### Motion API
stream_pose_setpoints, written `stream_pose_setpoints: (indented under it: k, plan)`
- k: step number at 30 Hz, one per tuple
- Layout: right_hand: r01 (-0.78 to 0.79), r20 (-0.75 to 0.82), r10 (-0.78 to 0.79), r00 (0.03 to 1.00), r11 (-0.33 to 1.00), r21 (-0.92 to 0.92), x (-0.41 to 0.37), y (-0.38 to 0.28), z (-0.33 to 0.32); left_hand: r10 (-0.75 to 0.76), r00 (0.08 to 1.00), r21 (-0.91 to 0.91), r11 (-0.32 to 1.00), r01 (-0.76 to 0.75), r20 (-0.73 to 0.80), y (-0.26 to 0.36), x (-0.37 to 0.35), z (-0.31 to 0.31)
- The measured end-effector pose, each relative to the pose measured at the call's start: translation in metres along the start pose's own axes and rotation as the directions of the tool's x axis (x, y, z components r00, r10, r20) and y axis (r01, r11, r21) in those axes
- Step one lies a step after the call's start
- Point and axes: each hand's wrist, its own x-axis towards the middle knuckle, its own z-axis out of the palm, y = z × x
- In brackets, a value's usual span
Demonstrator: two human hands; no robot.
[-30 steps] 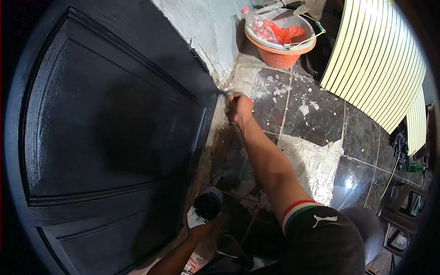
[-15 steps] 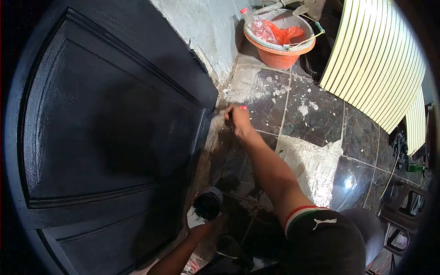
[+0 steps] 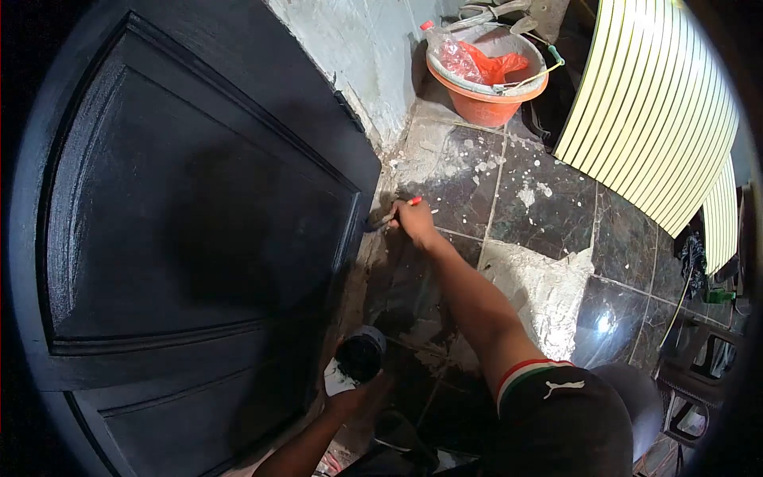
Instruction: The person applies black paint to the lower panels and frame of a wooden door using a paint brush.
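- Painting the black door (image 3: 183,215) is the work I have in hand. The door fills the left side of the view, its panels shine wet, and behind its far corner is the grey wall (image 3: 366,56).
- Low in the view, just beside the door, my left hand (image 3: 354,397) has its fingers wrapped from below around the paint can (image 3: 360,355). The can is upright and open, and dark inside.
- Higher up, where the door meets the floor (image 3: 556,215), the brush (image 3: 387,216) touches the door edge with its dark bristles. The red end of its handle points away to the right.
- My right hand (image 3: 415,224) holds the brush with the fingers closed narrow around the handle, and the arm is stretched far out.
- The step, as I judge it, is coating the narrow edge of the door close to the tiles.
- The next move, I think, calls for a light and even drag along this edge, so that no paint goes on the tiles. If the bristles run dry they need a dip in the can, which is well apart from them.
- The floor has dark glossy tiles with white splashes and a pale patch (image 3: 540,286).
- Farther right and up stands an orange basin (image 3: 486,99) with a plastic bottle (image 3: 449,52) in it, and near it is a yellow slatted panel (image 3: 660,119).
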Motion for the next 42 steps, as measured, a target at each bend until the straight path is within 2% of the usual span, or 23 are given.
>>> stream_pose_setpoints:
  k: [1, 4, 5, 7, 10, 13, 17, 19, 20, 21, 22, 23, 24, 26, 27, 30, 33, 34, 36, 37, 38, 40, 42]
  plan:
    - [0.029, 0.000, -0.029, 1.000, 0.999, -0.031, 0.014, -0.004, 0.000, 0.031, 1.000, 0.046, 0.998, -0.031, -0.002, -0.002, 0.001, -0.002]
    - [0.165, -0.081, -0.146, 0.986, 0.928, 0.335, 0.052, -0.027, 0.006, 0.011, 0.999, 0.164, 0.986, -0.016, 0.033, 0.003, 0.002, -0.006]
    - [0.125, -0.126, -0.068, 0.990, 0.840, 0.528, 0.058, -0.036, 0.008, 0.020, 0.999, 0.195, 0.980, -0.028, 0.040, 0.001, 0.002, -0.007]
    - [0.078, -0.159, 0.104, 0.982, 0.545, 0.835, 0.055, -0.064, 0.014, 0.042, 0.998, 0.254, 0.966, -0.054, 0.053, -0.006, 0.001, -0.007]
    - [0.149, -0.164, -0.039, 0.986, 0.659, 0.737, 0.070, -0.010, 0.018, 0.011, 1.000, 0.099, 0.995, -0.012, 0.008, -0.010, -0.001, -0.001]
    - [0.095, -0.158, -0.026, 0.987, 0.891, 0.444, 0.017, 0.021, 0.025, -0.053, 0.998, 0.038, 0.998, 0.051, 0.039, 0.008, 0.000, -0.003]
    - [0.011, -0.041, -0.008, 0.999, 0.998, 0.066, 0.008, 0.010, 0.011, 0.010, 0.998, 0.204, 0.979, -0.022, 0.063, -0.013, -0.002, -0.004]
    - [0.093, -0.044, -0.086, 0.995, 0.971, 0.222, 0.023, -0.012, 0.005, 0.034, 0.997, 0.274, 0.960, -0.053, 0.071, -0.011, -0.003, -0.005]
    - [0.136, -0.050, -0.127, 0.991, 0.945, 0.298, 0.032, -0.025, 0.005, 0.013, 0.997, 0.229, 0.973, -0.029, 0.073, -0.007, -0.002, -0.006]
    - [0.146, -0.095, -0.115, 0.989, 0.874, 0.464, 0.041, -0.037, 0.008, -0.007, 0.997, 0.183, 0.983, -0.006, 0.074, 0.001, -0.001, -0.008]
    - [0.160, -0.140, -0.093, 0.986, 0.773, 0.614, 0.050, -0.049, 0.011, -0.028, 0.996, 0.136, 0.991, 0.017, 0.080, 0.009, 0.000, -0.011]
    - [0.176, -0.177, -0.064, 0.982, 0.647, 0.742, 0.052, -0.056, 0.014, -0.073, 0.995, 0.012, 0.997, 0.072, 0.067, 0.014, -0.002, -0.010]
    - [0.156, -0.192, -0.010, 0.981, 0.626, 0.764, 0.053, -0.055, 0.016, -0.117, 0.991, -0.114, 0.986, 0.124, 0.061, 0.018, -0.004, -0.007]
    - [0.121, -0.216, 0.100, 0.971, 0.575, 0.809, 0.052, -0.049, 0.018, -0.129, 0.990, -0.184, 0.974, 0.136, 0.051, 0.025, -0.003, -0.007]
    - [0.199, -0.191, -0.089, 0.978, 0.684, 0.702, 0.057, -0.021, 0.018, -0.097, 0.994, -0.129, 0.986, 0.102, 0.043, 0.027, -0.002, -0.009]
    - [0.088, -0.149, -0.049, 0.988, 0.959, 0.270, -0.005, -0.008, 0.021, -0.031, 0.998, 0.080, 0.996, 0.026, 0.058, 0.031, 0.001, -0.011]
    - [-0.025, 0.084, 0.019, 0.996, 0.997, 0.074, 0.025, 0.052, 0.012, 0.055, 0.998, 0.204, 0.977, -0.063, 0.043, 0.004, -0.001, -0.007]
    - [0.006, 0.071, -0.009, 0.997, 0.999, 0.031, 0.016, 0.036, 0.011, 0.090, 0.996, 0.229, 0.969, -0.094, 0.029, -0.002, 0.000, -0.007]
    - [0.066, 0.048, -0.063, 0.997, 0.996, -0.061, 0.008, 0.000, 0.006, 0.048, 0.995, 0.305, 0.949, -0.073, 0.088, -0.002, -0.001, -0.010]
    - [0.067, -0.026, -0.063, 0.998, 0.985, 0.157, 0.024, -0.004, 0.008, 0.025, 0.993, 0.344, 0.937, -0.064, 0.116, 0.000, -0.001, -0.012]
    - [0.077, -0.058, -0.060, 0.997, 0.924, 0.375, 0.041, -0.010, 0.008, 0.040, 0.996, 0.295, 0.954, -0.063, 0.083, -0.001, -0.001, -0.011]
    - [0.105, -0.114, -0.030, 0.993, 0.664, 0.740, 0.041, -0.046, 0.011, 0.063, 0.998, 0.190, 0.980, -0.065, 0.016, -0.001, -0.004, -0.009]
    - [0.140, -0.164, -0.026, 0.986, 0.659, 0.739, 0.044, -0.046, 0.013, 0.069, 0.998, 0.166, 0.984, -0.070, 0.009, 0.004, -0.002, -0.007]
